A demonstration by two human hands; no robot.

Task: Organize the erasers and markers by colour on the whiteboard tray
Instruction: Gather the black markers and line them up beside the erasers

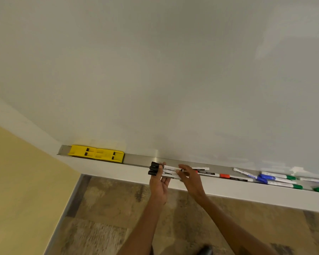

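While the left grip (159,178) clasps three black markers (164,171) and the unclenched right grip (189,178) steadies them, black grouping appears underway; next, lay them on the tray (136,161) at ten o'clock.

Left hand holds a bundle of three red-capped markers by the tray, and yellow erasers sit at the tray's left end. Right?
Wrong on colour. The head view shows the markers in the grip of the left hand have black caps, not red. The rest stands: a bundle of three by the tray, yellow erasers at its left end.
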